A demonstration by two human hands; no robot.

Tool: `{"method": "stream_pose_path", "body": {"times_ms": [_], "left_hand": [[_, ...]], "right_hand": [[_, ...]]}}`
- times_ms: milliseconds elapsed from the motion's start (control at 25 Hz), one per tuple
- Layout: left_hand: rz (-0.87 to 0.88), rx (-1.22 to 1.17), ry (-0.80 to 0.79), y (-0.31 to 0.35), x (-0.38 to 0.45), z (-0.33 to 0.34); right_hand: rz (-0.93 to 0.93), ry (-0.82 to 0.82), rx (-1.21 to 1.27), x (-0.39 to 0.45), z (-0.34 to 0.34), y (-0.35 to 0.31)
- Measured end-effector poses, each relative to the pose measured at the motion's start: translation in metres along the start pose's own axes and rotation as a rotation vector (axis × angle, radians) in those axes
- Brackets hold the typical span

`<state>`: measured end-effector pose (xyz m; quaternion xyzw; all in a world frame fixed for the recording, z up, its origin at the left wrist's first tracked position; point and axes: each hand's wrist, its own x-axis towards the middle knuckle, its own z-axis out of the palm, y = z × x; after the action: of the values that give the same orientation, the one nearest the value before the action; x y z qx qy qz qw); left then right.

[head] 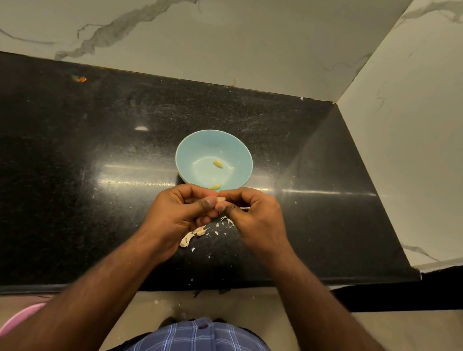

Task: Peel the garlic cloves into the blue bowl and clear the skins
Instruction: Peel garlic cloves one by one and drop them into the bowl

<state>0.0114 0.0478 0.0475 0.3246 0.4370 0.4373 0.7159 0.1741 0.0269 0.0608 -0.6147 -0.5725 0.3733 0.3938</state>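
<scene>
pinched between both hands: left hand (182, 207) and right hand (251, 216) fingers grasping one garlic clove (221, 199), long axis crosswise, blue bowl (195, 153) just beyond.

An orange speck (81, 79) lies near the black counter's (49, 166) far left edge. A pink tub (18, 321) shows below its front edge.

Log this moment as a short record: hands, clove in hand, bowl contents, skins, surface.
left hand: pinches the garlic clove
right hand: pinches the same clove from the other side
garlic clove: held between both hands, just in front of the bowl
blue bowl: holds two peeled cloves
skins: scattered on the counter under the hands
counter: black stone
</scene>
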Motion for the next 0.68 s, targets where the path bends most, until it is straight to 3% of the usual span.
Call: {"method": "stream_pose_path", "body": {"times_ms": [240, 400, 680], "left_hand": [[0.019, -0.023, 0.026, -0.002, 0.000, 0.003], [0.038, -0.072, 0.051, -0.004, 0.000, 0.007], [0.152, 0.027, 0.071, -0.003, 0.004, 0.000]], "right_hand": [[-0.040, 0.113, 0.173, -0.006, 0.009, -0.002], [-0.033, 0.105, 0.224, -0.002, 0.009, -0.003], [0.200, 0.018, 0.475, 0.003, -0.003, -0.006]]}}
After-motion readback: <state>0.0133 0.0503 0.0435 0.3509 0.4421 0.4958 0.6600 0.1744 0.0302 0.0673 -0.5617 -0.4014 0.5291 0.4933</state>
